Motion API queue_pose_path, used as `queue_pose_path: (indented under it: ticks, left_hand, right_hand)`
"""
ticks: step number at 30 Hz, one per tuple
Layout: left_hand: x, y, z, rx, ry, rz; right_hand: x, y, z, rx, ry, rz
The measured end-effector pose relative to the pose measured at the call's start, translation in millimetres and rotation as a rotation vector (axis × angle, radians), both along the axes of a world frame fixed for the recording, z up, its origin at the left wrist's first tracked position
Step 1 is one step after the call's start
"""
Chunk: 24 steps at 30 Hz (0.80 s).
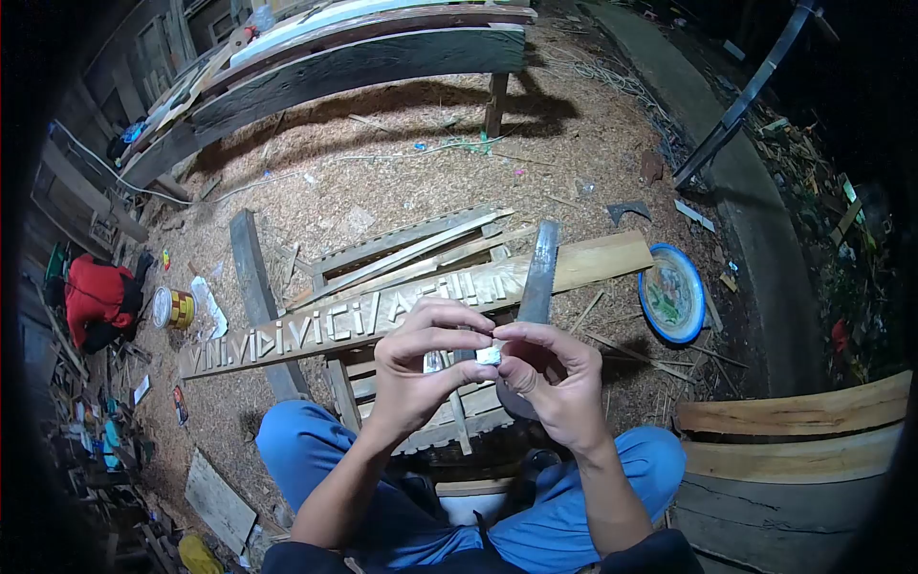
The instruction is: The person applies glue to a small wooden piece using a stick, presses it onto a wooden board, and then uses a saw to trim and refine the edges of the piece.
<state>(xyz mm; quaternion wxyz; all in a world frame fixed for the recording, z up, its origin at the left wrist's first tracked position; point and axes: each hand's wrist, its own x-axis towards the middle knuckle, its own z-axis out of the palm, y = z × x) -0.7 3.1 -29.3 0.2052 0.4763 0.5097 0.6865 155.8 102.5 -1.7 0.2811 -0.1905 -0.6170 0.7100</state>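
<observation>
A small whitish piece [489, 356] is pinched between the fingertips of both hands, above my lap. My left hand [426, 362] grips it from the left, with thumb and index finger on it. From the right, my right hand [557, 381] holds it the same way. Beyond my hands lies a long wooden board [421, 304] with raised letters, slanting up to the right. A saw-like metal blade [543, 258] rests across the board, its lower part hidden behind my right hand. Too little of the small piece shows to tell what it is.
A long workbench [363, 72] stands at the back. To the right are a blue-rimmed round tray [696, 320] and planks [794, 414]. A yellow tin [174, 309] and a red garment [98, 298] are at the left. Wood strips lie behind the board.
</observation>
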Motion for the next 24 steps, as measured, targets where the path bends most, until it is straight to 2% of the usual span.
queue_pose_path:
  ticks: [9,13,15,24]
  left_hand:
    - [24,10,2,-0.017,-0.120,-0.077]
    - [27,8,3,-0.051,-0.139,-0.088]
    - [26,8,3,-0.071,-0.046,-0.066]
    - [20,12,2,-0.022,0.033,-0.065]
  right_hand:
    - [23,10,2,0.129,0.059,-0.022]
    - [26,10,2,0.089,0.060,-0.024]
    - [27,9,1,0.093,0.048,-0.019]
    - [26,8,0,-0.080,0.000,0.015]
